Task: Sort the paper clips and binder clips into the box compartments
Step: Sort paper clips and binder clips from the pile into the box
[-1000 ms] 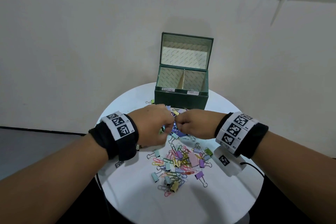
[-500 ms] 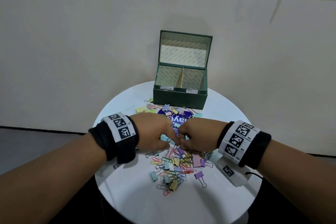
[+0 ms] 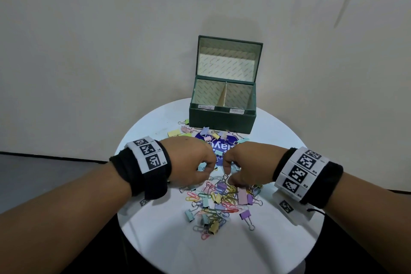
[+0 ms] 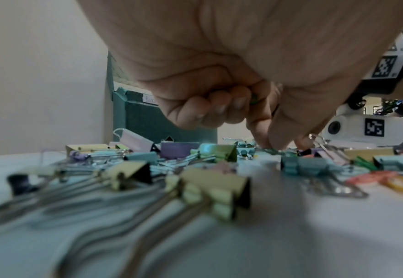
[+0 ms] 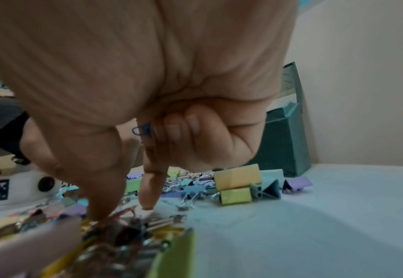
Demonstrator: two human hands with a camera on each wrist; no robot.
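A heap of pastel binder clips and coloured paper clips point(image 3: 220, 198) lies on the round white table point(image 3: 278, 240). Behind it stands the open green box point(image 3: 222, 118), with a divider point(image 3: 223, 95) between two labelled compartments. My left hand point(image 3: 206, 168) is down at the heap's far edge. Its thumb and index finger pinch at a clip on the table point(image 4: 270, 148), and its curled fingers hold something green point(image 4: 252, 98). My right hand point(image 3: 229, 173) is close beside it. The right hand's curled fingers keep a blue paper clip point(image 5: 141, 130), while its thumb and index finger touch the heap point(image 5: 124, 211).
More binder clips point(image 3: 178, 133) lie scattered on a blue round sticker point(image 3: 219, 147) just in front of the box. A beige wall rises right behind the table. The table's near part, on my side of the heap, is bare white surface. Both wrists wear marker bands.
Both hands have come back from just in front of the box and dropped onto the far edge of the heap. The clips by the box are uncovered now.
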